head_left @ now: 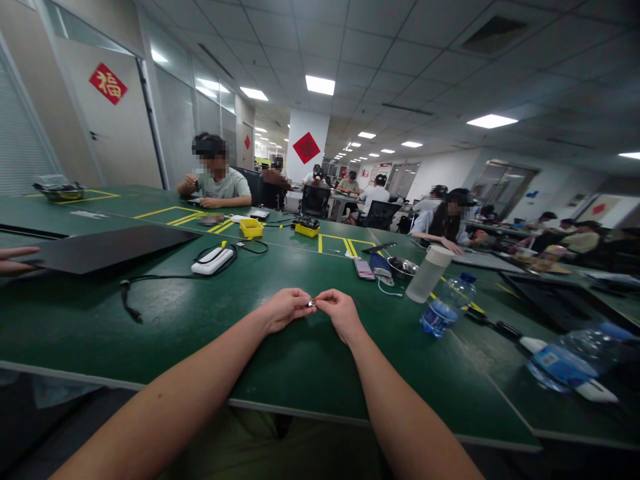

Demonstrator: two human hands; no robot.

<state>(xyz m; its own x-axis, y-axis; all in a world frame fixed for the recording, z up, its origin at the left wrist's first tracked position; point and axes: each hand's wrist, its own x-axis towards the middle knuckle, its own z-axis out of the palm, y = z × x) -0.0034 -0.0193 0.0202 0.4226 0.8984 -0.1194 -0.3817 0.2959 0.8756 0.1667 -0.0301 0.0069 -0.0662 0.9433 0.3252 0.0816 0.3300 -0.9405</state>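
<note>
My left hand (287, 310) and my right hand (341, 312) meet above the green table (280, 373). Pinched between their fingertips is a small silver-and-orange piece (312, 303). Its shiny part lies at my left fingers and the orange bit at my right thumb and forefinger. The piece is too small for its kind to be told, and fingertips cover part of it. Both hands are closed, with the forearms reaching in from the near edge.
A white power strip (214, 260) with a black cable lies left of centre. Yellow bins (251, 229) stand farther back. To the right are a frosted bottle (429, 275) and water bottles (447, 305). A person's hand touches a dark panel (113, 248) at left. Other people sit around.
</note>
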